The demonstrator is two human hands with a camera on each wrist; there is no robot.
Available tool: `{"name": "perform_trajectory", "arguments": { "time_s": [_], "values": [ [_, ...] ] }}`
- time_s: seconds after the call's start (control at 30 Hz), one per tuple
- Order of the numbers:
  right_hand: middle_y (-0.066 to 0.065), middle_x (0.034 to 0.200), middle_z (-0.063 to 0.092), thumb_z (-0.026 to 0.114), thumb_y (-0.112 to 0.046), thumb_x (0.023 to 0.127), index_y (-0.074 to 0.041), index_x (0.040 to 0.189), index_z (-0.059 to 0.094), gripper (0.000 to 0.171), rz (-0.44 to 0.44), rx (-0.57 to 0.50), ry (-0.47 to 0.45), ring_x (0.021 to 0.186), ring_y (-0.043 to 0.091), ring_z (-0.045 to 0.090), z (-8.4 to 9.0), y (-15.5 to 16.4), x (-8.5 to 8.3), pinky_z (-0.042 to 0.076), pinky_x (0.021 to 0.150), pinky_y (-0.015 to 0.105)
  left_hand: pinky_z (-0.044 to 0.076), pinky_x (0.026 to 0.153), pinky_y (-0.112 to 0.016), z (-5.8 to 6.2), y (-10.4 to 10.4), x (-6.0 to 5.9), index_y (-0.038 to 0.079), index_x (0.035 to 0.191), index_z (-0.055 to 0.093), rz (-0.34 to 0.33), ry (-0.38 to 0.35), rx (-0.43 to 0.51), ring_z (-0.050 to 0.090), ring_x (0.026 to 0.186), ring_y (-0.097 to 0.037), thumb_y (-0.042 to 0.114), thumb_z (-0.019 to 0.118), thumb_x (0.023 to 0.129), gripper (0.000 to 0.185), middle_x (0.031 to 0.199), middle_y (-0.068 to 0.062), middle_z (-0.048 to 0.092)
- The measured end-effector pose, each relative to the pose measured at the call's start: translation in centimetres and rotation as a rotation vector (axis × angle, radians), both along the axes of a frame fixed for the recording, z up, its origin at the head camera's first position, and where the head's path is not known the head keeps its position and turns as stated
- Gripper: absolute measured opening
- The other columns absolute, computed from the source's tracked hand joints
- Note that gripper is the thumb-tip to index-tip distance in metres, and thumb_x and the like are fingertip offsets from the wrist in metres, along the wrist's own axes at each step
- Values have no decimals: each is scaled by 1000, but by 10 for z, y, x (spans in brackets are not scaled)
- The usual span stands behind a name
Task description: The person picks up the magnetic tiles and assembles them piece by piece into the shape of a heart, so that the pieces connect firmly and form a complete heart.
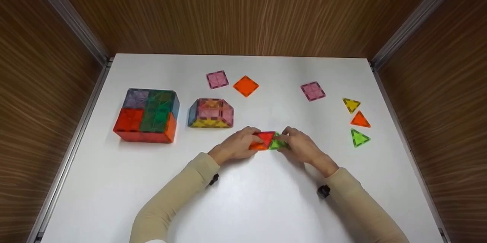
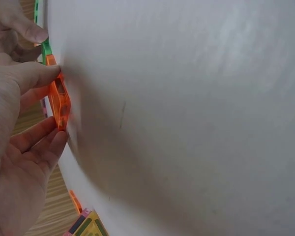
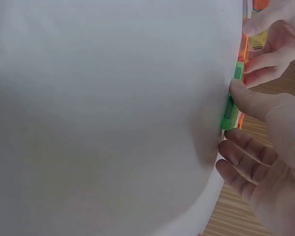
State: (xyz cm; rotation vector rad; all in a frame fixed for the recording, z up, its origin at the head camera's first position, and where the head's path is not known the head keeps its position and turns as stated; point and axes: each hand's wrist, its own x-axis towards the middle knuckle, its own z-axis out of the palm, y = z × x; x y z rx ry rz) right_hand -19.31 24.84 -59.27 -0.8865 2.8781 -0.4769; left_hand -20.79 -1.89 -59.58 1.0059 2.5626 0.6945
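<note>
Orange tile (image 1: 260,146), red triangle tile (image 1: 267,135) and green tile (image 1: 277,144) form a row of 3 on the counter (image 1: 251,201), around its middle, between the 2 hands. Orange and red touch, red meets green. Can't tell if the row lies fully flat.

Left hand (image 1: 238,145): gripping the orange tile, thumb on the near side, fingers around the left end. Right hand (image 1: 300,146): pinching the green tile, thumb on its near edge, fingertip at its right end; other fingers loosely bent. Hands close but apart.

Left of the row: small built block (image 1: 211,113), pink on top, yellow in front, bluish on the left side. Farther left: large built block (image 1: 146,115), top in purple, green and red, orange on its right side.

Behind the row, flat on the counter: pink square (image 1: 217,79) near an orange square (image 1: 246,86), plus a 2nd pink square (image 1: 313,91) off to the right.

Right side, 3 loose triangles going back to front: yellow triangle (image 1: 351,105), orange triangle (image 1: 360,119), green triangle (image 1: 359,138). Wood-grain panels (image 1: 247,11) enclose the back and both sides
</note>
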Motion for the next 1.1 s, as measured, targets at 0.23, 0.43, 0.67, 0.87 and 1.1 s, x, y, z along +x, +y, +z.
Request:
{"name": "perform_trajectory", "arguments": {
  "time_s": [0.23, 0.43, 0.67, 0.87, 1.1],
  "values": [
    [13, 111, 69, 86, -29, 89, -7, 140, 67, 58, -32, -44, -46, 92, 22, 63, -1, 1, -6, 60, 84, 42, 47, 118, -41, -2, -2, 4, 10, 139, 67, 52, 73, -1, 55, 133, -29, 32, 71, 100, 45, 145, -15, 60],
    [14, 112, 66, 89, -39, 85, -6, 139, 68, 67, -28, -10, -55, 90, 22, 59, -1, -2, -13, 55, 81, 38, 50, 109, -39, -3, -1, 6, 8, 141, 65, 71, 115, -13, 57, 121, -28, 33, 73, 100, 49, 133, -12, 64],
    [14, 116, 66, 92, -32, 83, -4, 130, 64, 62, -63, -62, -103, 101, 27, 63, 0, -6, -14, 60, 96, 48, 50, 110, -40, -3, 4, 6, 10, 148, 59, 106, 49, 53, 54, 121, -28, 24, 74, 99, 53, 131, -14, 56],
    [15, 107, 71, 90, -17, 85, -3, 133, 56, 60, -135, -207, -180, 93, 25, 66, -1, -6, -17, 61, 89, 46, 55, 109, -42, -3, 7, 5, 9, 161, 39, 135, 28, 139, 62, 119, -31, 10, 74, 98, 72, 135, -18, 48],
    [13, 101, 73, 81, -4, 90, -2, 117, 71, 28, -215, -376, -229, 87, 21, 62, 2, -1, -24, 52, 78, 29, 57, 102, -45, -3, 10, -5, 4, 133, 59, 261, 58, 228, 67, 111, -32, 5, 72, 98, 37, 121, -18, 67]
  ]
}}
